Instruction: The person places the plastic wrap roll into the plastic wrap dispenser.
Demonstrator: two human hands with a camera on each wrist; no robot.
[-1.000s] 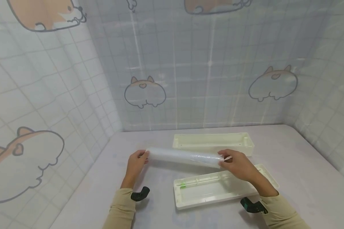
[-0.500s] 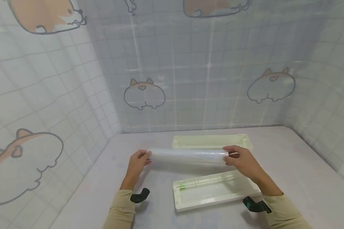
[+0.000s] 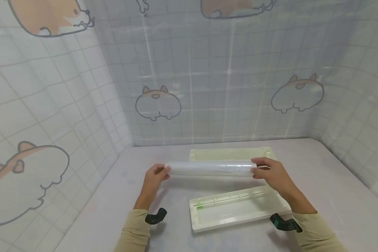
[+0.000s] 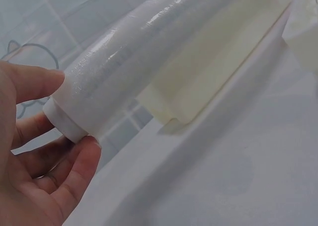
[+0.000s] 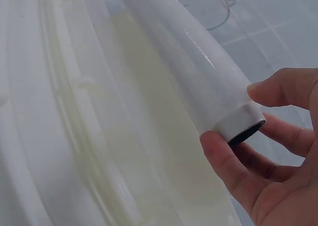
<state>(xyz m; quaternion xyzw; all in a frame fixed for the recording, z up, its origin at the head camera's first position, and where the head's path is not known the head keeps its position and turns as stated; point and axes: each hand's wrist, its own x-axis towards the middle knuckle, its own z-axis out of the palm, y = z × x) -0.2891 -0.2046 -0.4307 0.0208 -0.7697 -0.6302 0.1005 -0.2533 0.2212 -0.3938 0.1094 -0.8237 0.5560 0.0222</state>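
A roll of clear plastic wrap is held level above the table, one end in each hand. My left hand grips its left end; in the left wrist view the thumb and fingers close around the white core end. At the other end, my right hand pinches the rim, and the right wrist view shows the hollow core between thumb and fingers. Behind the roll stands a long cream box, partly hidden by it. In front lies the shallow white lid, open side up.
Inside the lid runs a thin rail with a small green slider at its left end. The pale table is enclosed by tiled-pattern curtains at the back and both sides. A black wrist camera sits on each forearm.
The roll has risen slightly and shifted right, levelling from a tilt with its right end lower. Both hands have moved right with it, the right hand at the roll's end.
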